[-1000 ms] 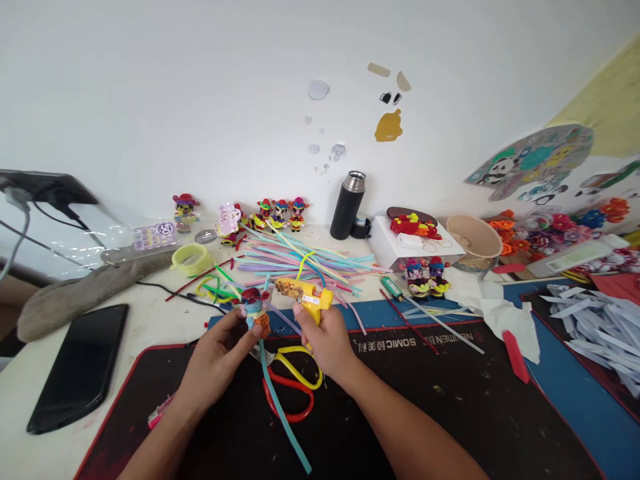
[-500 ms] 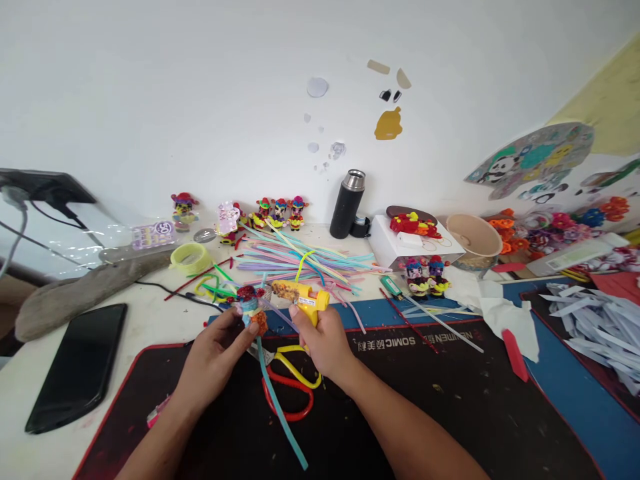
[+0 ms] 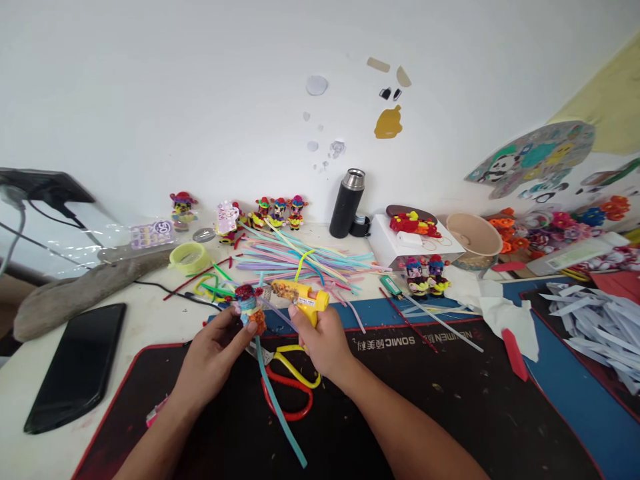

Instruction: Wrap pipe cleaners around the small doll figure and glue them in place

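Note:
My left hand is closed round a small pipe-cleaner doll with a dark red top, a pale blue middle and an orange patch. From the doll a long light-blue pipe cleaner hangs down over the mat. My right hand grips a yellow hot glue gun by its handle. Its browned, crusted nozzle end points left, close to the doll; whether they touch I cannot tell. Scissors with one red and one yellow handle lie beneath my hands, their blades partly hidden.
Behind my hands lies a pile of pastel pipe cleaners. Finished dolls line the wall beside a black thermos. At left are a black phone and yellow tape. White paper strips heap at right.
Both hands, the doll and the glue gun keep nearly the same places. Only a very slight shift of the whole view shows.

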`<state>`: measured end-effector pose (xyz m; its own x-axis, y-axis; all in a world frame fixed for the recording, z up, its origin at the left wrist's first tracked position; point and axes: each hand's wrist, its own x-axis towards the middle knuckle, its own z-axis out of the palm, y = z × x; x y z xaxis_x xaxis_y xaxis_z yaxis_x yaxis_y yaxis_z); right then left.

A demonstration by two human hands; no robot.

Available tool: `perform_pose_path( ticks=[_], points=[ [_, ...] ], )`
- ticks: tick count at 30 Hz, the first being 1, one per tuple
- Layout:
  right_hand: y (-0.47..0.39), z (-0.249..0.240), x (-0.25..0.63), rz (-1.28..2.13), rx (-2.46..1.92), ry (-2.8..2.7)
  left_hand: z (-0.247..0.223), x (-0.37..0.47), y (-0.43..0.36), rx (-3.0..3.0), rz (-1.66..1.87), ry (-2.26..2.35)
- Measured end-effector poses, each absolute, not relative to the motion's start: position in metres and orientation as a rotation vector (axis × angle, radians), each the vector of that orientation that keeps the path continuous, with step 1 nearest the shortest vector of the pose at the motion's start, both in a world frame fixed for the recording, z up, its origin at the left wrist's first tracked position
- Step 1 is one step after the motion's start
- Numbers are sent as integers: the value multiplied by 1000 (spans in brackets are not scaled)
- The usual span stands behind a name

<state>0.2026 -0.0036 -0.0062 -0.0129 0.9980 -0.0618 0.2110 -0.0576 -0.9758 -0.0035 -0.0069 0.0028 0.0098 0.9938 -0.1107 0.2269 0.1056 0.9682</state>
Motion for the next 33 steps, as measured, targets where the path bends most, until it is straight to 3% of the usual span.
perform_pose_path(
  ticks=[33],
  points=[
    [-2, -6, 204, 1129, -1405, -1351, -6, -7, -7, 1318, 927, 1417]
  ],
)
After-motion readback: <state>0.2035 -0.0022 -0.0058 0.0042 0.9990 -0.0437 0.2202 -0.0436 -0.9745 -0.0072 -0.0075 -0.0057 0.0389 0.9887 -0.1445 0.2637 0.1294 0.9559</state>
